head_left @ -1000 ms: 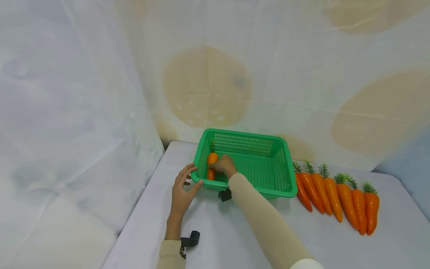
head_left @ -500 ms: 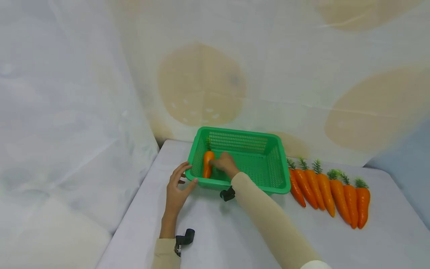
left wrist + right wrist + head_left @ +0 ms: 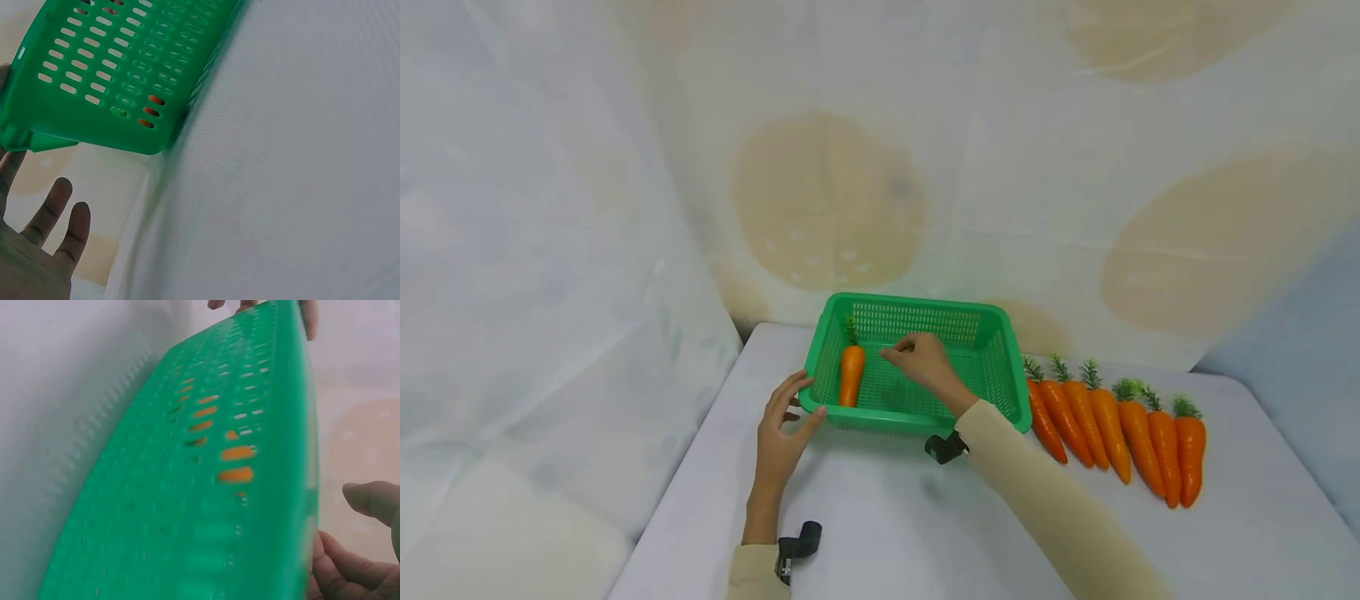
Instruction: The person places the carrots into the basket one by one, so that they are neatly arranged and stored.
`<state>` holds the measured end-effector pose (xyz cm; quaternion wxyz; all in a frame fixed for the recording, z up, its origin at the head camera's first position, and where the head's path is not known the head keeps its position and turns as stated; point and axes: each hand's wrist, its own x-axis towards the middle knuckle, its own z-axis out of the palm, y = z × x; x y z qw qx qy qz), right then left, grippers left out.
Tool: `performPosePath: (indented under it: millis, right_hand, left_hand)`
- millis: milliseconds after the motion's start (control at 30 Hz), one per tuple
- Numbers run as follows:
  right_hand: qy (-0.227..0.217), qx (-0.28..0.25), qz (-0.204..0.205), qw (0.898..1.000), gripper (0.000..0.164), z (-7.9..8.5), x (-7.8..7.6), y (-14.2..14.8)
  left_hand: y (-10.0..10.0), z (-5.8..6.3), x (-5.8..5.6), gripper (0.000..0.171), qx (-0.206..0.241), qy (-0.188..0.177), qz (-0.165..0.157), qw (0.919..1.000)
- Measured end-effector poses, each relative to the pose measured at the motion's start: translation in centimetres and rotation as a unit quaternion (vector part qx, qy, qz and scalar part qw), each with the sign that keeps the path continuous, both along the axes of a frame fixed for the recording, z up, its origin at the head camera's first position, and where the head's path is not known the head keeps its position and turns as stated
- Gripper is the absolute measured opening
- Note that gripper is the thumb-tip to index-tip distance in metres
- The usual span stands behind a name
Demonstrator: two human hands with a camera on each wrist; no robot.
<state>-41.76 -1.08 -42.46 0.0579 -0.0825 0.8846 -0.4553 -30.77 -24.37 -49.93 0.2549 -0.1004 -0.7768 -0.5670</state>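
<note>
A green plastic basket (image 3: 917,421) with slotted walls stands on the white-covered table. Inside, along its left wall, lies an orange carrot (image 3: 852,377) with a green leafy top. My left hand (image 3: 778,446) is at the basket's near left corner, its thumb and a finger touching the rim; in the left wrist view, two other fingers (image 3: 47,212) spread apart from the basket. Over the basket, to the right of the carrot, is my right hand (image 3: 925,362), holding nothing. In the right wrist view, its thumb (image 3: 375,497) and fingers are apart, partly hidden by the basket wall.
Right of the basket, several more carrots (image 3: 1138,446) lie side by side, leaves pointing away from me. The nearest of them is close to the basket's right side. A pale patterned cloth (image 3: 1000,208) hangs behind the table (image 3: 880,517).
My right hand has let go of the carrot and moved up and right of it. The carrot stays in the basket. My left hand keeps to the corner while the whole view shifts slightly.
</note>
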Motion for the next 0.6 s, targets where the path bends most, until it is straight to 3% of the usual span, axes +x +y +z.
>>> performPosePath:
  millis: [367, 600]
  right_hand:
    - [0.055, -0.031, 0.025, 0.998, 0.028, 1.4, 1.2, 4.3]
    - [0.084, -0.047, 0.035, 0.995, 0.028, 1.4, 2.4, 7.7]
  left_hand:
    - [-0.2, -0.1, -0.1, 0.047, 0.009, -0.004, -0.006, 0.9999]
    - [0.2, -0.1, 0.0, 0.047, 0.011, -0.012, -0.007, 0.9999]
